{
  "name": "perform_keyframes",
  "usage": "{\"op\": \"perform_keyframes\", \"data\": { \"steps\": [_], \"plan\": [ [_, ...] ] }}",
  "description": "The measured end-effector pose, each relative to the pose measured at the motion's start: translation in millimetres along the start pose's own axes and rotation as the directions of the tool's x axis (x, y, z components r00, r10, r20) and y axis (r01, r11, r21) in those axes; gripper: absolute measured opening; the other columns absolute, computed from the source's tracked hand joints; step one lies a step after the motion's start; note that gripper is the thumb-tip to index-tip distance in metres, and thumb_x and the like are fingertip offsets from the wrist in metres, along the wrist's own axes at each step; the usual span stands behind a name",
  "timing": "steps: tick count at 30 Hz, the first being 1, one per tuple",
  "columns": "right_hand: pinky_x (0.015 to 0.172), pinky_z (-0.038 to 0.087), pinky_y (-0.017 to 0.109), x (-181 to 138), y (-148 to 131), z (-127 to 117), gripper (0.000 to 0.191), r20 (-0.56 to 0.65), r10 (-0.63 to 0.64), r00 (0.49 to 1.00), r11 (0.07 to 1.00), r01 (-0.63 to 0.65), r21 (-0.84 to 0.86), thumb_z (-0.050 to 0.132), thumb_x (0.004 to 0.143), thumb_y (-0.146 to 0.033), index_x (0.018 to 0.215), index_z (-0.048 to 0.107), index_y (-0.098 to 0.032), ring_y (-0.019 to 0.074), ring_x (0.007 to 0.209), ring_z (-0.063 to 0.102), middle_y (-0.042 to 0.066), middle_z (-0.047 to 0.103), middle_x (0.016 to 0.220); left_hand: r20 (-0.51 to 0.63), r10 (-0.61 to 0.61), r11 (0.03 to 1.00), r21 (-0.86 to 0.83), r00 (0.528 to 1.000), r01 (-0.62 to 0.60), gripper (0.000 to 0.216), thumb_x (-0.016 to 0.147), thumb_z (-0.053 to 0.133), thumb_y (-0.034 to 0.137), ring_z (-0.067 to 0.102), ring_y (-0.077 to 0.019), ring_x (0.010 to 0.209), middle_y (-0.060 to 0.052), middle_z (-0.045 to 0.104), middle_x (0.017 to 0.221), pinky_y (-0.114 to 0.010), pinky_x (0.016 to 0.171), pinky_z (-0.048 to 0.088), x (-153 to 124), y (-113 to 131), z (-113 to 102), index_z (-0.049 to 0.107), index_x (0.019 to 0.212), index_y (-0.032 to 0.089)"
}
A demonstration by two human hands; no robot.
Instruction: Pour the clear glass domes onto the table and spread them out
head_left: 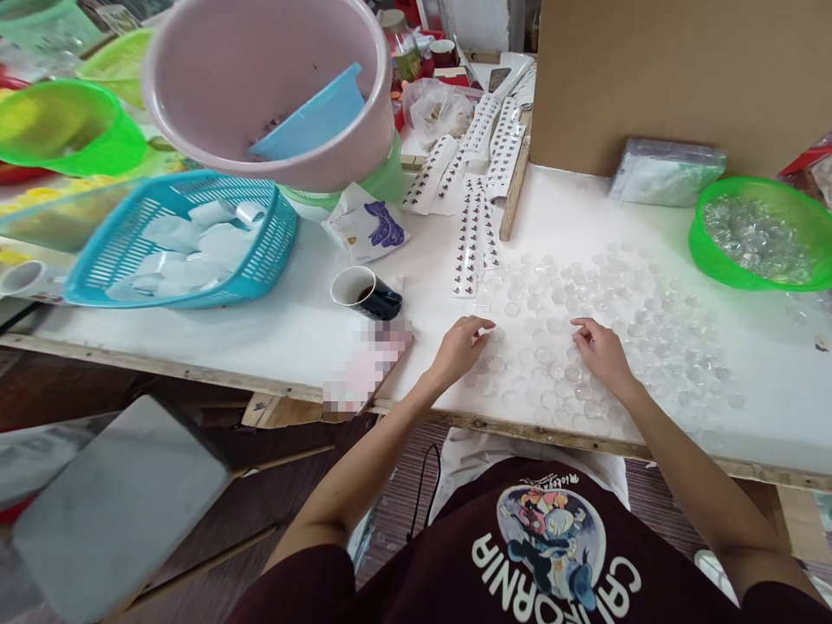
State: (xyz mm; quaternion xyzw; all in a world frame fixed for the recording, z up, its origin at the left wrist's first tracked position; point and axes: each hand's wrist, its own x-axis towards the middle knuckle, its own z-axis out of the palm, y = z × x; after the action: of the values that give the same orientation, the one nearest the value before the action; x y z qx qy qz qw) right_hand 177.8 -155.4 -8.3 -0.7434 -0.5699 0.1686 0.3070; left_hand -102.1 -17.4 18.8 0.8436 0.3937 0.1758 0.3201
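Many small clear round plastic pieces (pixel 604 290) lie spread over the white tabletop in front of me. My left hand (pixel 460 348) hovers at their left edge, its fingers bent and the thumb apart from the index finger. Nothing shows between those fingertips. Among the pieces, to the right, is my right hand (pixel 601 354), with curled fingers and a small gap between thumb and index. I see nothing held there either, though a clear piece is hard to make out. Sheets of small dark stickers (pixel 468 251) lie just beyond my left hand.
A dark mug (pixel 380 299) and a partly blurred pink flat object (pixel 370 368) are at left. Behind them stand a blue basket (pixel 279 251) of white pieces and a large pink tub (pixel 156 78). A green bowl (pixel 708 251) of clear pieces sits right, near a cardboard panel (pixel 676 69).
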Motion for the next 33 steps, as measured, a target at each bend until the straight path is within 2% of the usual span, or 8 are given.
{"op": "perform_keyframes", "data": {
  "steps": [6, 10, 13, 17, 21, 23, 27, 33],
  "plan": [
    [0.099, 0.044, 0.054, 1, -4, -4, 0.036, -0.114, -0.094, 0.989, 0.980, 0.072, -0.185, 0.045, 0.098, -0.038, 0.121, 0.068, -0.022, 0.0331, 0.110, 0.057, 0.015, 0.062, 0.117, -0.034, -0.025, 0.995, -0.098, 0.999, 0.021, 0.020, 0.088, 0.053, 0.017, 0.065, -0.0192, 0.080, -0.004, 0.074, 0.095, -0.034, 0.078, 0.053, 9, 4, 1, 0.070, 0.097, 0.022],
    [0.099, 0.045, 0.048, 3, -36, 16, 0.033, 0.024, -0.227, 0.974, 0.965, 0.228, -0.131, 0.042, 0.101, -0.030, 0.120, 0.068, -0.023, 0.0296, 0.113, 0.058, 0.012, 0.065, 0.118, -0.108, -0.086, 0.953, -0.300, 0.990, 0.050, 0.013, 0.087, 0.056, 0.022, 0.063, -0.0163, 0.075, -0.003, 0.074, 0.091, -0.029, 0.069, 0.051, 13, 3, 1, 0.065, 0.097, 0.021],
    [0.097, 0.045, 0.046, 7, -60, 34, 0.032, 0.121, -0.298, 0.947, 0.946, 0.310, -0.098, 0.043, 0.101, -0.026, 0.119, 0.069, -0.023, 0.0284, 0.112, 0.059, 0.011, 0.066, 0.122, -0.112, -0.073, 0.931, -0.364, 0.991, 0.027, 0.013, 0.088, 0.058, 0.022, 0.066, -0.0167, 0.080, -0.005, 0.074, 0.092, -0.029, 0.071, 0.051, 19, 9, 4, 0.063, 0.099, 0.019],
    [0.093, 0.045, 0.046, 10, -70, 43, 0.033, 0.125, -0.298, 0.946, 0.944, 0.312, -0.111, 0.042, 0.101, -0.025, 0.119, 0.070, -0.023, 0.0284, 0.108, 0.060, 0.010, 0.069, 0.116, 0.052, 0.036, 0.976, -0.215, 0.998, -0.024, 0.018, 0.091, 0.055, 0.018, 0.069, -0.0195, 0.087, -0.005, 0.074, 0.098, -0.033, 0.079, 0.055, 30, 21, 14, 0.066, 0.105, 0.020],
    [0.094, 0.045, 0.045, 6, -62, 39, 0.032, 0.082, -0.287, 0.954, 0.949, 0.295, -0.111, 0.042, 0.102, -0.027, 0.116, 0.070, -0.023, 0.0281, 0.108, 0.060, 0.010, 0.069, 0.113, 0.057, 0.186, 0.979, 0.075, 0.981, -0.190, 0.029, 0.091, 0.063, 0.017, 0.063, -0.0276, 0.112, -0.012, 0.064, 0.125, -0.042, 0.094, 0.054, 29, 24, 17, 0.062, 0.120, 0.020],
    [0.094, 0.045, 0.047, 4, -58, 38, 0.032, 0.050, -0.279, 0.959, 0.956, 0.282, -0.086, 0.042, 0.101, -0.027, 0.117, 0.070, -0.024, 0.0289, 0.108, 0.060, 0.010, 0.068, 0.113, 0.080, 0.221, 0.957, 0.174, 0.972, -0.232, 0.032, 0.089, 0.070, 0.020, 0.060, -0.0307, 0.116, -0.012, 0.062, 0.123, -0.045, 0.096, 0.053, 21, 20, 15, 0.061, 0.120, 0.020],
    [0.095, 0.045, 0.048, 8, -59, 43, 0.033, 0.047, -0.279, 0.959, 0.956, 0.282, -0.085, 0.043, 0.100, -0.025, 0.119, 0.070, -0.025, 0.0294, 0.110, 0.059, 0.010, 0.069, 0.118, 0.167, 0.163, 0.951, 0.235, 0.972, -0.200, 0.023, 0.087, 0.067, 0.011, 0.060, -0.0307, 0.111, -0.011, 0.065, 0.111, -0.044, 0.095, 0.053, 10, 8, 10, 0.064, 0.108, 0.020],
    [0.095, 0.042, 0.049, 24, -67, 51, 0.031, 0.208, -0.351, 0.913, 0.911, 0.384, -0.148, 0.049, 0.100, -0.024, 0.122, 0.070, -0.024, 0.0305, 0.116, 0.056, 0.009, 0.067, 0.134, 0.086, 0.058, 0.989, 0.133, 0.995, -0.070, 0.019, 0.094, 0.053, 0.012, 0.066, -0.0261, 0.102, -0.009, 0.071, 0.103, -0.039, 0.091, 0.053, 7, 1, 7, 0.066, 0.107, 0.020]
  ]
}}
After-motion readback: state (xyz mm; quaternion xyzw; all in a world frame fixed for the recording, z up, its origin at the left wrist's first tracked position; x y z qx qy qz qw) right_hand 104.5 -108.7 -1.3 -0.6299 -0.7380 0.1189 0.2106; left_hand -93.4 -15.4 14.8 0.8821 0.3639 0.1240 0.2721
